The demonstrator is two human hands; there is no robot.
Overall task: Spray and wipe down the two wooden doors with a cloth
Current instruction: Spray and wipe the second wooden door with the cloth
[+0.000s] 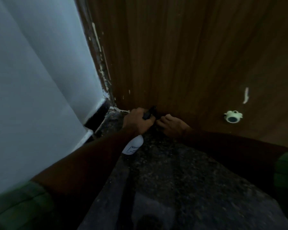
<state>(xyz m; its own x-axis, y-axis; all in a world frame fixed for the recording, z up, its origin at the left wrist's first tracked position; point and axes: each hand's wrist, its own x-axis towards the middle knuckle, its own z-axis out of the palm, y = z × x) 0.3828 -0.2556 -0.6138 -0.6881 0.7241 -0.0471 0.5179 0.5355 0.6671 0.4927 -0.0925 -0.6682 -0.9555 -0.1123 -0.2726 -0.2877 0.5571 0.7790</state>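
A brown wooden door (181, 55) fills the upper right of the view. My left hand (136, 120) grips the black trigger head of a white spray bottle (133, 146), whose body hangs down and back under my wrist, nozzle toward the door's bottom edge. Just to its right, my right hand (171, 124) is down at the foot of the door with its fingers curled round a small dark cloth (155, 120), which is barely visible in the dim light. The two hands almost touch.
A pale wall (32, 80) with a black skirting (96, 116) stands on the left, meeting the chipped door frame (105, 70). A round white door stopper (233, 116) is fixed low on the door. The floor (173, 163) is dark speckled stone.
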